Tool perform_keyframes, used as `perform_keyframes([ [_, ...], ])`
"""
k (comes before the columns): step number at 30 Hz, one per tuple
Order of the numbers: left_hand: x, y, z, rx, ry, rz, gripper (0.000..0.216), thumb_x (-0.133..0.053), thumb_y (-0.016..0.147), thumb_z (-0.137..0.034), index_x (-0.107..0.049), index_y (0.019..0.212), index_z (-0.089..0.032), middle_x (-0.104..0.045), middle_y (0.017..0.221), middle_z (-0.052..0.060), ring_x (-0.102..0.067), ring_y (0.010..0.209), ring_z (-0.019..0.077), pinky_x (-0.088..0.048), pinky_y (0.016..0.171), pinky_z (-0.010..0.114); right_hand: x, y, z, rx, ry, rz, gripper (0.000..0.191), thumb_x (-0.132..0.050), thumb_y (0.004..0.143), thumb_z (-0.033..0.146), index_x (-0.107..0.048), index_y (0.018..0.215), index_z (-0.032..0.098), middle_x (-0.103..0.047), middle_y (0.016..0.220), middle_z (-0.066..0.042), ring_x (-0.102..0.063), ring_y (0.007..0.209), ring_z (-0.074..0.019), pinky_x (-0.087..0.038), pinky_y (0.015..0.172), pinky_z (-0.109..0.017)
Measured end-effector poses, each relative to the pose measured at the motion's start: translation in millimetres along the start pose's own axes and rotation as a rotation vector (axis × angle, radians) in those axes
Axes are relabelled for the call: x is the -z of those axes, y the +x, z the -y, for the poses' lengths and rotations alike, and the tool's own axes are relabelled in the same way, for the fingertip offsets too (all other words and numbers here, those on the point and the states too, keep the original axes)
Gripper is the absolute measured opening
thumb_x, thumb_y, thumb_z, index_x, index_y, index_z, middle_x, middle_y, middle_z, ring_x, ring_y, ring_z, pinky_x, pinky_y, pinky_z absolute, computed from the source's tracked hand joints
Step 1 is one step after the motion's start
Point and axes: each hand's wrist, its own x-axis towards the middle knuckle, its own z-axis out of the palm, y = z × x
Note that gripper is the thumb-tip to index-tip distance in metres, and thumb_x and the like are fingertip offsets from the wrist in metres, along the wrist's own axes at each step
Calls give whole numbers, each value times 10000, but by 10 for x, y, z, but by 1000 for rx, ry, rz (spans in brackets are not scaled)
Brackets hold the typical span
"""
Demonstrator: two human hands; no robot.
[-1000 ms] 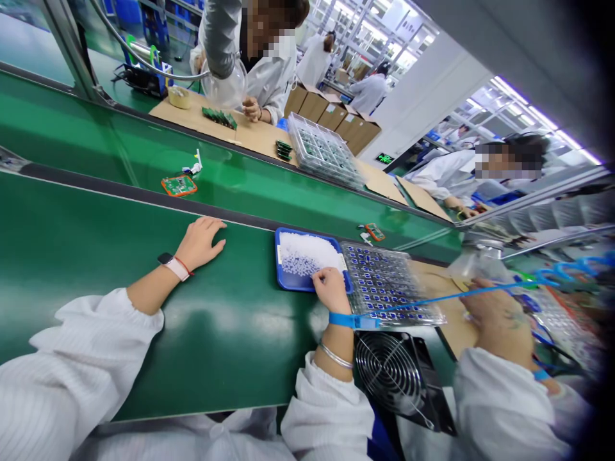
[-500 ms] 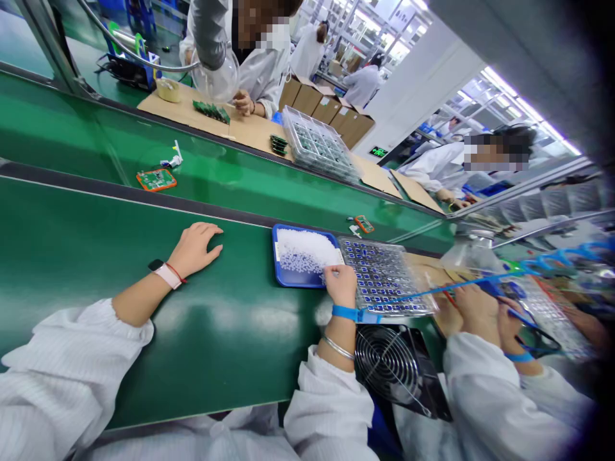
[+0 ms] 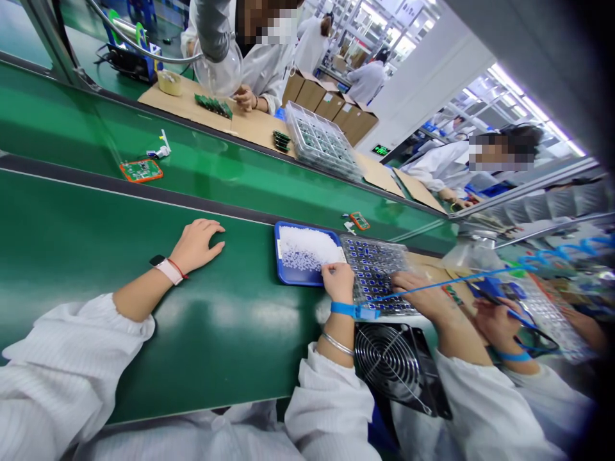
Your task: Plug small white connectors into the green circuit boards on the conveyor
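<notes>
My left hand (image 3: 198,245) lies on the green work surface (image 3: 216,333), fingers stretched out and thumb apart, holding nothing. At the lower right corner of a shallow blue tray (image 3: 298,275), my right hand (image 3: 337,282) has its fingers curled together. Whatever they may pinch is too small or hidden to see. Many small whitish translucent pieces (image 3: 307,244) fill most of that tray. Against its right side lies a clear plastic tray (image 3: 372,256) with rows of small blue parts, just beyond my right hand. A blue wrist strap (image 3: 343,309) circles my right wrist.
A co-worker's hand (image 3: 418,291) reaches over the clear tray from the right. Near my right forearm is a black fan with a wire guard (image 3: 391,358). Beyond the ledge, a belt carries orange-edged circuit boards (image 3: 141,170). A blue coiled cord (image 3: 451,280) crosses on the right.
The co-worker's hand has moved left onto the clear tray. The orange-edged boards on the belt have shifted left. My hands stay nearly where they were.
</notes>
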Motion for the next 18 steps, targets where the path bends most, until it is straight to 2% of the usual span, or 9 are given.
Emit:
perform_keyframes([
  [3,-9,0,12,0,3,-6,315,-495,832,-373,-590,1072,-193,-589,1201,89,-468,1163,277,-388,922,433,14,-11,55,-83,-9,-15,186,-492,744,274,-549,580,207,-582,772,-147,-499,792,-247,-365,755,-402],
  [6,-17,0,19,1,-5,-3,319,-502,826,-370,-595,1071,-189,-591,1197,91,-468,1161,279,-389,924,436,67,-18,111,-54,26,5,195,-492,753,277,-528,569,221,-591,767,-141,-510,830,-259,-365,787,-412],
  [11,-14,1,8,0,-4,-3,324,-507,821,-364,-600,1071,-180,-588,1207,94,-468,1163,282,-386,936,443,152,-46,178,57,135,165,185,-508,754,295,-559,586,239,-610,777,-96,-538,829,-242,-385,784,-398],
  [18,-10,4,1,7,3,4,324,-513,818,-368,-607,1066,-181,-588,1207,97,-472,1159,285,-387,938,447,173,-61,247,11,101,211,178,-524,735,282,-597,587,216,-617,795,-98,-536,845,-240,-389,773,-384],
])
